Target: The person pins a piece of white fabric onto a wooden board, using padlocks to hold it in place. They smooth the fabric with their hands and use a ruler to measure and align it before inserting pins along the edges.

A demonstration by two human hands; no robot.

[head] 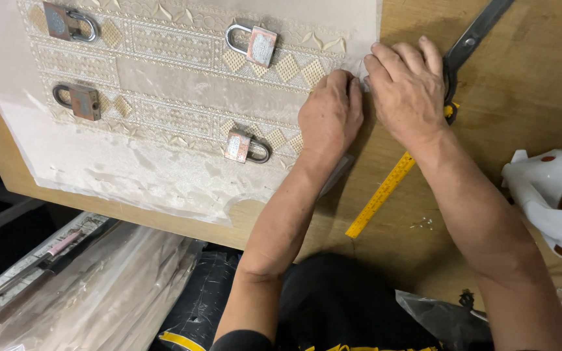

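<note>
While four padlocks (250, 145) weigh down the embroidered cream fabric (183, 84), the left hand (330, 117) presses flat at its right edge, the right hand (408, 88) pinches that edge beside scissors (473, 39), and bare wooden table (528, 97) lies rightward.

I'm getting a bright, even overhead wash on the wooden table (521, 84), soft short shadows tucked under both hands beside it, a mild sheen on the plastic sheeting (99, 286) below its near edge, sharp focus at centre, and slight wide-angle stretch toward the corners.
</note>
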